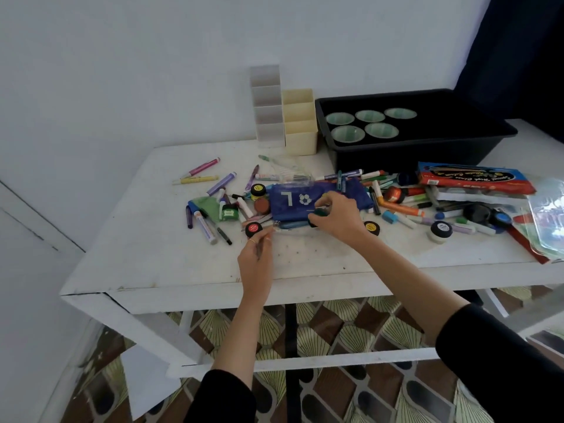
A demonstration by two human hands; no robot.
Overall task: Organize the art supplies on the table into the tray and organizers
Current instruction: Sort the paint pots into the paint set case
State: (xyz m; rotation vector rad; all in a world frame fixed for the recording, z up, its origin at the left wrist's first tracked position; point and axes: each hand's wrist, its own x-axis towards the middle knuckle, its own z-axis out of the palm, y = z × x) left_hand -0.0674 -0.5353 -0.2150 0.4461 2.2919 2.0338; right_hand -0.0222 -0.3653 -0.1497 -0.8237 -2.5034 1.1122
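Starting out is about where this job is standing, by my reading. The black tray [427, 154] is holding only five green cups [348, 134], all looking bare inside. The white organizer [270, 117] and the cream organizer [300, 132] beside it are showing nothing sticking out of their compartments. All three are sitting well beyond the fingertips, toward the far side of the table [183, 270].

The right hand [338, 218] is curling its fingers and thumb round a green pot [320, 212], clamping it over the blue pouch [293, 203] that is lying under and just beyond those fingers. The left hand [255, 261] is reaching forward with its fingers bunched together, their tips just beside a red pot [253, 229]. Whether they are pinching something thin I cannot tell.

Everything else is waiting. Markers [221, 183] are lying scattered to the left of the left fingers and heaped thickly to the right of the right fingers. A yellow pot [371, 228] is sitting just beside the right wrist and a white pot [439, 232] farther right. A flat box [470, 178] and clear packaging [546, 215] are lying farther right again. Nearly all the sorting is remaining: pots, markers and pouch.
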